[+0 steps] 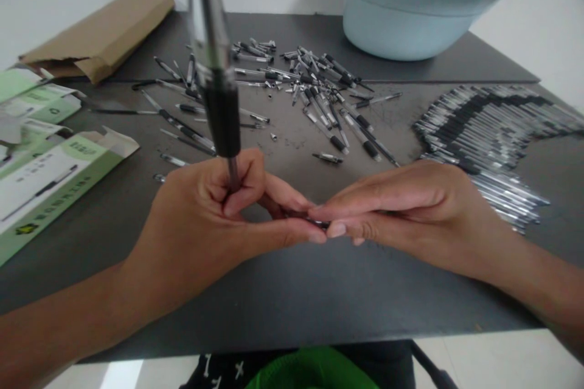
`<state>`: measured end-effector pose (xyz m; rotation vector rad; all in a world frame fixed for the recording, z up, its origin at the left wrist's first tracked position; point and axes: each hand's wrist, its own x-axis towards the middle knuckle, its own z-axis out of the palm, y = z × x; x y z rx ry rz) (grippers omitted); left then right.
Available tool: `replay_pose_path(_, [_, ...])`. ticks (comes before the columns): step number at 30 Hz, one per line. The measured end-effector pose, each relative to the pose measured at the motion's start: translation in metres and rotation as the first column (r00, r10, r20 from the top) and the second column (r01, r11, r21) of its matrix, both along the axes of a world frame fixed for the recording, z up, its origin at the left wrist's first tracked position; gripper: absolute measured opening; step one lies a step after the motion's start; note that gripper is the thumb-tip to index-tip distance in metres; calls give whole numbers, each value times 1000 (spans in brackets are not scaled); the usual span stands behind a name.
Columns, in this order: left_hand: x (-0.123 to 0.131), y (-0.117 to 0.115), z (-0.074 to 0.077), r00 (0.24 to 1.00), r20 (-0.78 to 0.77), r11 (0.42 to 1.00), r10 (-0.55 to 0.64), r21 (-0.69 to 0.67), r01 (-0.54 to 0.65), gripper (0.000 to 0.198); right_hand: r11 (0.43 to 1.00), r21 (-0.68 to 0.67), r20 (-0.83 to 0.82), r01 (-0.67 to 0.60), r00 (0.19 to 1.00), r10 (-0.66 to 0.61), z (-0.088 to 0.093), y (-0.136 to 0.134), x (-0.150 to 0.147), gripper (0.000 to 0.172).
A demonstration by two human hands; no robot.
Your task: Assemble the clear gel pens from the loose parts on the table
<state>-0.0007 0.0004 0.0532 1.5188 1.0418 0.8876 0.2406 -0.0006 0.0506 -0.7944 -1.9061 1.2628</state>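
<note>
My left hand (pixel 205 219) is closed, with a pen barrel (pixel 214 67) standing upright out of the curled fingers. Clear plastic shows above its black grip, and a thin stem runs down into the fist. Left thumb and forefinger also pinch a small dark pen part (pixel 322 224), mostly hidden by fingertips. The fingertips of my right hand (pixel 406 206) are pressed together on the other end of that part. Both hands meet above the grey table (pixel 283 298). Behind them lies a loose heap of pen parts (pixel 314 85), with barrels, grips and small metal tips.
A light blue basin (pixel 410 12) stands at the back right. Rows of pens (pixel 493 127) lie to the right, beside my right wrist. Green and white pen boxes (pixel 59 176) lie at the left, with a brown paper envelope (pixel 100 33) behind them.
</note>
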Motion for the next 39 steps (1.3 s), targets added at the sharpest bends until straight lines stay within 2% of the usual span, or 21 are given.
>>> replay_pose_path(7, [-1,7,4,996,74,994,48,-103,-40,67,968,238,-25,79,997,-76,-5,0,-2,29])
replay_pose_path(12, [-8,17,6,989,131,986,-74,-138,92,61,935,331,-29,125,992,-122,-5,-1,-3,29])
replay_pose_path(16, [-12,21,8,984,106,984,-145,-84,154,60,920,375,-21,113,993,-114,-3,-5,-3,28])
replay_pose_path(19, [-13,20,9,987,79,989,-143,-38,146,62,917,379,-35,122,992,-118,-2,-6,-1,26])
replay_pose_path(26, [-10,15,13,999,-1,999,-34,-21,34,62,915,375,-58,146,989,-134,-1,-7,1,25])
replay_pose_path(34, [-6,11,9,999,50,997,-7,-80,11,64,963,229,-119,144,986,-119,-1,-5,-3,25])
replay_pose_path(39, [-5,6,8,996,77,997,43,-66,-38,70,984,145,-124,102,989,-84,1,-5,-3,33])
